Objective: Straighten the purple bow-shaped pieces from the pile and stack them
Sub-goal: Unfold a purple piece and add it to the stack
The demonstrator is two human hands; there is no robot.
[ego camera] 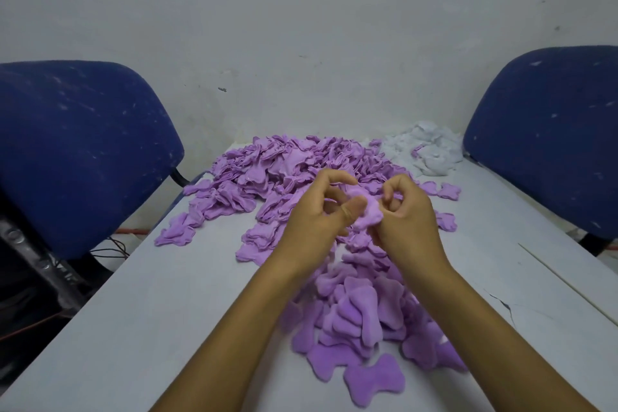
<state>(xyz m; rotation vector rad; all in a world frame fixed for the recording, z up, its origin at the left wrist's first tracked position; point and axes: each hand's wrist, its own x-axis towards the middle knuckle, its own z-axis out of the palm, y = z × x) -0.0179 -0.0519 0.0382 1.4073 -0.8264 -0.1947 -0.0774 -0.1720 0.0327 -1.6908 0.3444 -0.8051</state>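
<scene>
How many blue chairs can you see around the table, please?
2: one blue chair at the table's left edge, another blue chair at its far right; others may sit out of view.

This looks like a small, makeshift workroom rather than a home. A plain grey counter [140, 294] is pushed against a bare, scuffed white wall [301, 27], with two worn blue office chairs [77, 150] flanking it (their fabric flecked with lint). The counter carries a large heap of identical purple bow-shaped pieces [267, 170] and a mound of white stuffing scraps [424, 150], which points to piecework. Loose cables [113, 249] trail on the floor at the left, beside dark equipment that is hard to make out.
</scene>
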